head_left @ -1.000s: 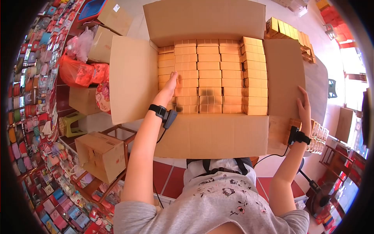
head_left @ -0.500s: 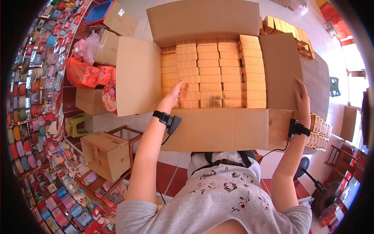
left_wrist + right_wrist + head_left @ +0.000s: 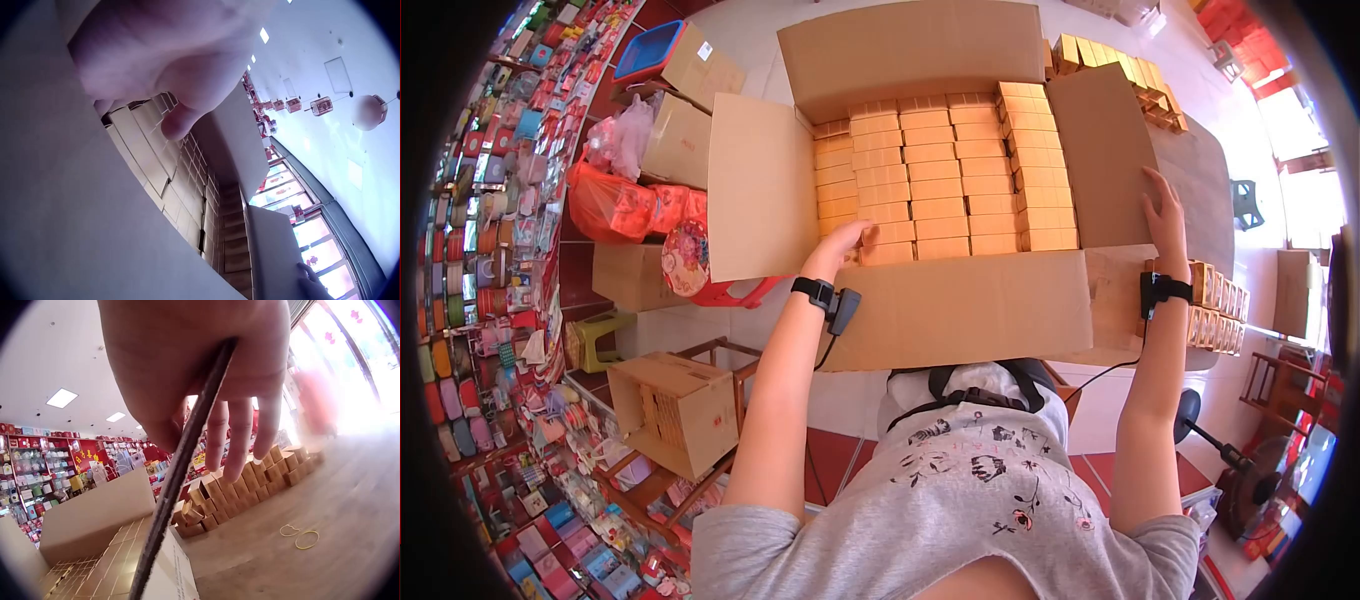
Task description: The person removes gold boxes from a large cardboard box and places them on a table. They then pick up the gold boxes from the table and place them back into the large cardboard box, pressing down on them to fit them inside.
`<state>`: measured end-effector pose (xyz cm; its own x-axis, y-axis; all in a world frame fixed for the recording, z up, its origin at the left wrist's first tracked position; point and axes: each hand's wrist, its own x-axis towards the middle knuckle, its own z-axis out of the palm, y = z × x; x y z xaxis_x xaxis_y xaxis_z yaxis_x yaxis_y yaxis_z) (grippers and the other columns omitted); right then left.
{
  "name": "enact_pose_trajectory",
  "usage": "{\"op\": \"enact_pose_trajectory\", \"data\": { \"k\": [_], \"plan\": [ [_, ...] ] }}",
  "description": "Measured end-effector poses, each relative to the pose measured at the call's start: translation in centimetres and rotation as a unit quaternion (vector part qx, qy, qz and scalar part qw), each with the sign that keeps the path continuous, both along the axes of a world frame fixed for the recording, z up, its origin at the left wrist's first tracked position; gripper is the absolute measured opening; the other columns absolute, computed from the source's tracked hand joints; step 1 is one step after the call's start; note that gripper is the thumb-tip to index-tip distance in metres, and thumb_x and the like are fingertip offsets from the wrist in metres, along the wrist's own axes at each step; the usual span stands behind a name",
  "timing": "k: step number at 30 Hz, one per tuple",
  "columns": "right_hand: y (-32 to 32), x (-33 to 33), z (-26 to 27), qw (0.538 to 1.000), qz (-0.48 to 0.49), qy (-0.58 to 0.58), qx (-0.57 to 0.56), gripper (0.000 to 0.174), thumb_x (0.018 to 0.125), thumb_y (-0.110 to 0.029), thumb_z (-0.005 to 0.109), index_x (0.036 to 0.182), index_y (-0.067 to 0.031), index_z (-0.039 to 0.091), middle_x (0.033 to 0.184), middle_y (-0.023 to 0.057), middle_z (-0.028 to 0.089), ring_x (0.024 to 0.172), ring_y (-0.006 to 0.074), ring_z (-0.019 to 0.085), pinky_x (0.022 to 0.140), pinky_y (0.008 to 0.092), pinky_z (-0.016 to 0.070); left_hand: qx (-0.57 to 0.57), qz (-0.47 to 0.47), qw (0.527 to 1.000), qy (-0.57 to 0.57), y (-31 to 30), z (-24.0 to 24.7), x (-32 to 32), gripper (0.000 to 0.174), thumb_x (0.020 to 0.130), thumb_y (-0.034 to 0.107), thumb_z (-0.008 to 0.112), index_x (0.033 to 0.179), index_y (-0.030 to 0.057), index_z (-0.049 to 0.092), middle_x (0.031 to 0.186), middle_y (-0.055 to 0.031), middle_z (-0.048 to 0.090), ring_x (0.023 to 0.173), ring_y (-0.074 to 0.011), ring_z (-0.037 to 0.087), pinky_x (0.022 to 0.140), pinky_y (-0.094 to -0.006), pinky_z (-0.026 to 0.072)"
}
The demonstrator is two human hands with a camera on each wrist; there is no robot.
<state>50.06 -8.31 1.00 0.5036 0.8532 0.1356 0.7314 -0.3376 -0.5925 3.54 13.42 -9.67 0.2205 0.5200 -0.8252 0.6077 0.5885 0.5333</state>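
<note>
A large open carton point(image 3: 960, 312) holds rows of small golden boxes point(image 3: 935, 187). My left hand point(image 3: 837, 250) is at its near left corner, over the boxes; in the left wrist view the thumb of my left hand point(image 3: 178, 69) extends above the boxes point(image 3: 150, 147), while its other fingers are mostly hidden. On the right, my right hand point(image 3: 1166, 215) holds the upright side flap point(image 3: 1103, 155). The right wrist view has the flap's edge point(image 3: 187, 450) between the thumb and fingers of my right hand point(image 3: 206, 375).
More golden boxes stand behind the right flap point(image 3: 1120, 72) and at the right point(image 3: 1217, 308). A smaller carton point(image 3: 675, 410) sits lower left, near a green stool point(image 3: 595, 343). Red bags point(image 3: 610, 200) and shelves of goods point(image 3: 510, 300) lie further left; a fan point(image 3: 1265, 480) stands lower right.
The large carton has turned slightly counterclockwise in the head view. My left hand has moved toward its near left corner; my right hand has stayed at the right flap and risen in the view.
</note>
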Motion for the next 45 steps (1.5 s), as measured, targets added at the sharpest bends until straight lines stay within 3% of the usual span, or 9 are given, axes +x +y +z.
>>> {"op": "enact_pose_trajectory", "data": {
  "k": [2, 5, 10, 15, 19, 24, 28, 30, 45],
  "plan": [
    [0.2, -2.3, 1.4, 0.958, -0.055, -0.281, -0.027, 0.042, 0.080, -0.010, 0.055, 0.121, -0.0203, 0.051, 0.124, 0.0110, 0.048, 0.114, 0.0292, 0.046, 0.096, 0.0392, 0.0382, 0.005, -0.012, 1.000, -0.009, 0.4, 0.2, -0.4, 0.034, 0.088, 0.036, 0.050, 0.109, 0.0098, 0.055, 0.101, -0.0029, 0.060, 0.099, -0.0155, 0.053, 0.081, -0.0349, 0.0366],
    [1.4, -7.7, 3.9, 0.917, -0.056, -0.393, -0.025, 0.040, 0.078, -0.010, 0.056, 0.117, -0.0163, 0.052, 0.127, 0.0093, 0.043, 0.120, 0.0293, 0.040, 0.099, 0.0416, 0.0356, 0.056, -0.085, 0.994, -0.024, 2.2, -3.0, -1.3, 0.024, 0.087, 0.030, 0.050, 0.095, 0.0090, 0.058, 0.091, -0.0030, 0.061, 0.087, -0.0141, 0.054, 0.074, -0.0322, 0.0388],
    [3.6, -21.4, 6.1, 0.983, 0.110, -0.140, 0.043, 0.027, 0.078, -0.005, 0.053, 0.104, -0.0020, 0.056, 0.110, 0.0131, 0.051, 0.097, 0.0297, 0.053, 0.085, 0.0384, 0.0452, 0.101, -0.123, 0.987, 0.017, 2.3, -1.2, -0.3, 0.022, 0.085, 0.025, 0.050, 0.092, 0.0055, 0.057, 0.082, -0.0041, 0.060, 0.079, -0.0126, 0.054, 0.069, -0.0293, 0.0400],
    [8.1, -27.4, -0.9, 0.962, 0.211, 0.004, -0.172, 0.021, 0.076, -0.004, 0.051, 0.095, 0.0053, 0.055, 0.086, 0.0247, 0.059, 0.080, 0.0378, 0.059, 0.072, 0.0434, 0.0483, 0.315, -0.101, 0.941, 0.066, 0.9, -1.4, 0.8, 0.031, 0.084, 0.021, 0.050, 0.108, 0.0028, 0.056, 0.076, -0.0037, 0.059, 0.065, -0.0101, 0.053, 0.060, -0.0238, 0.0427],
    [12.1, -25.2, -6.8, 0.956, 0.066, 0.194, -0.209, 0.024, 0.077, -0.009, 0.047, 0.092, 0.0086, 0.054, 0.081, 0.0285, 0.061, 0.080, 0.0400, 0.061, 0.070, 0.0411, 0.0490, 0.059, -0.139, 0.977, -0.153, -0.4, 2.6, 3.5, 0.043, 0.082, 0.012, 0.045, 0.124, 0.0026, 0.045, 0.070, -0.0051, 0.059, 0.051, -0.0116, 0.050, 0.046, -0.0258, 0.0406],
    [12.5, -23.7, -10.8, 0.947, 0.036, 0.196, -0.251, 0.039, 0.082, -0.018, 0.052, 0.115, 0.0033, 0.048, 0.086, 0.0230, 0.063, 0.074, 0.0304, 0.064, 0.064, 0.0367, 0.0510, -0.055, -0.155, 0.981, -0.105, -1.9, 2.2, 6.1, 0.070, 0.081, 0.006, 0.039, 0.145, 0.0126, 0.010, 0.064, -0.0026, 0.057, 0.044, -0.0075, 0.041, 0.040, -0.0222, 0.0324],
    [12.2, -24.4, -9.4, 0.953, 0.037, 0.215, -0.208, 0.031, 0.078, -0.014, 0.048, 0.097, 0.0105, 0.049, 0.078, 0.0283, 0.061, 0.074, 0.0377, 0.063, 0.065, 0.0407, 0.0495, -0.031, -0.159, 0.983, -0.088, -2.4, 1.3, 6.7, 0.071, 0.082, 0.006, 0.039, 0.145, 0.0125, 0.006, 0.064, -0.0042, 0.058, 0.045, -0.0078, 0.042, 0.040, -0.0224, 0.0320],
    [12.3, -24.3, -8.2, 0.919, 0.028, 0.279, -0.278, 0.048, 0.083, -0.020, 0.052, 0.123, 0.0042, 0.042, 0.091, 0.0243, 0.062, 0.074, 0.0307, 0.064, 0.064, 0.0356, 0.0508, -0.046, -0.149, 0.983, -0.097, -2.3, 1.0, 6.6, 0.071, 0.085, 0.009, 0.040, 0.145, 0.0111, 0.002, 0.066, -0.0050, 0.059, 0.047, -0.0090, 0.045, 0.041, -0.0228, 0.0339],
    [10.6, -24.3, -12.7, 0.919, 0.039, 0.324, -0.222, 0.070, 0.084, -0.021, 0.055, 0.137, 0.0085, 0.019, 0.073, 0.0124, 0.062, 0.062, 0.0168, 0.058, 0.054, 0.0275, 0.0457, 0.157, -0.302, 0.940, 0.031, -4.5, -0.1, 8.1, 0.075, 0.090, 0.021, 0.042, 0.138, -0.0077, -0.007, 0.073, -0.0136, 0.064, 0.068, -0.0277, 0.061, 0.066, -0.0336, 0.0485]
  ]
}}
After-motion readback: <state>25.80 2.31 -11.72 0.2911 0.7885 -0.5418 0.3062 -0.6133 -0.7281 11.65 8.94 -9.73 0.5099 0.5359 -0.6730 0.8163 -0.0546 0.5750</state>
